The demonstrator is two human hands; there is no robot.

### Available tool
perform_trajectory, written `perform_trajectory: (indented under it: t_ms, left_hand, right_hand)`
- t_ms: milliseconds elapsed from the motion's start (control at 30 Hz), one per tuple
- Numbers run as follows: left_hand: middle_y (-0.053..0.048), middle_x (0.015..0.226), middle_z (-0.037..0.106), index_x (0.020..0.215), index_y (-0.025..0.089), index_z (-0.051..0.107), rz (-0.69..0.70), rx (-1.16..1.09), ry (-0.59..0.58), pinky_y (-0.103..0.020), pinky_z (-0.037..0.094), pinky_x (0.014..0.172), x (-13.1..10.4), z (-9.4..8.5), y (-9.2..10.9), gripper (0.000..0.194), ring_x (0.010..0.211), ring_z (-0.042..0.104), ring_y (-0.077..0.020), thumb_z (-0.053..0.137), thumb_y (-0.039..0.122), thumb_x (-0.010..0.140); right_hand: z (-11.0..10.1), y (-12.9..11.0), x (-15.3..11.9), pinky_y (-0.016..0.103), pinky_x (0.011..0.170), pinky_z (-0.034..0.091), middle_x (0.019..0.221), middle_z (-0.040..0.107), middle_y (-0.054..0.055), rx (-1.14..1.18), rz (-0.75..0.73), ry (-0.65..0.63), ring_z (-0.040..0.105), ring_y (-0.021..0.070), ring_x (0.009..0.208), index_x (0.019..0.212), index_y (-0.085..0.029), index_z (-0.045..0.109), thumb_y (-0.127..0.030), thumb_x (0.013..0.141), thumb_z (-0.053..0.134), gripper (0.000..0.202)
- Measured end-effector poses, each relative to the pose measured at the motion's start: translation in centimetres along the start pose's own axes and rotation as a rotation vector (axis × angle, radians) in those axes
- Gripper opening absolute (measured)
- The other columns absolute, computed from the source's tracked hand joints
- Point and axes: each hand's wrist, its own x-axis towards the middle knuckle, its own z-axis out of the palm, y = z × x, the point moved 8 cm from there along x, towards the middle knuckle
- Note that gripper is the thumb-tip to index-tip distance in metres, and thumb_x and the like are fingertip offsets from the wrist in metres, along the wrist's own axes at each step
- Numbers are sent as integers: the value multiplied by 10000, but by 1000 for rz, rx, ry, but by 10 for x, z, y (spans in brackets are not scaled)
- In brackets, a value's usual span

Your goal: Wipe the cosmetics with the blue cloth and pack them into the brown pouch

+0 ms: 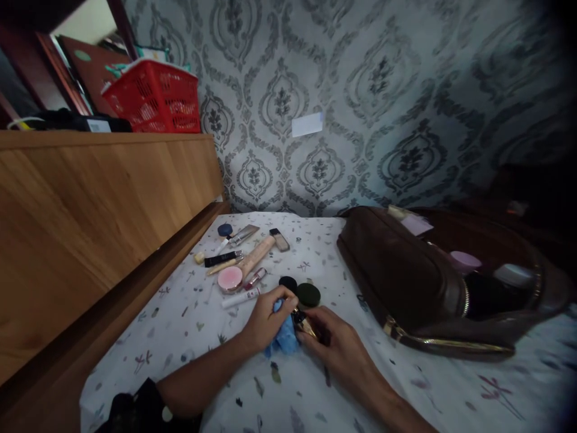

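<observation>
My left hand is closed on a crumpled blue cloth, with its fingertips at the top of a small black-and-gold cosmetic tube. That tube is in the fingers of my right hand, and its exact kind is partly hidden by them. Just beyond my hands lie a dark green round compact and a black round lid or compact. To the left of these are a white tube, a small red-and-clear lipstick and a pink round compact.
More cosmetics, including a beige tube, a black tube and a small bottle, lie farther back on the patterned sheet. An open brown bag stands at right. A red basket sits on the wooden cabinet.
</observation>
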Motion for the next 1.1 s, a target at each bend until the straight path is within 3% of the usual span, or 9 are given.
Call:
perform_trajectory:
  t_ms: [167,667,900,1100]
  left_hand:
    - [-7,816,593,926,170,574,5,-23,28,-260,424,762,-1,-3,1,269,795,557,-150,508,430,916]
    - [10,791,537,846,181,546,2,-69,49,-263,411,752,-1,-7,-5,236,793,509,-151,521,410,899]
    - [4,807,558,862,185,542,1,-72,57,-261,414,771,-1,-9,-3,219,807,531,-153,498,394,911]
    - [15,788,521,834,186,522,4,-56,55,-246,394,751,0,-10,-1,236,783,509,-139,478,397,929]
  right_hand:
    - [-1,-1,-1,292,623,472,788,670,36,-5,10,0,591,183,672,914,-185,687,-367,738,598,268]
    - [3,6,-3,316,652,506,860,692,73,46,10,21,628,199,712,1000,-162,699,-378,774,618,323]
    - [4,12,-3,332,698,515,853,695,66,178,96,0,645,211,768,1132,-155,633,-473,806,603,456]
    - [8,12,-4,318,703,500,834,685,61,314,128,-65,623,195,760,1102,-157,627,-530,821,607,468]
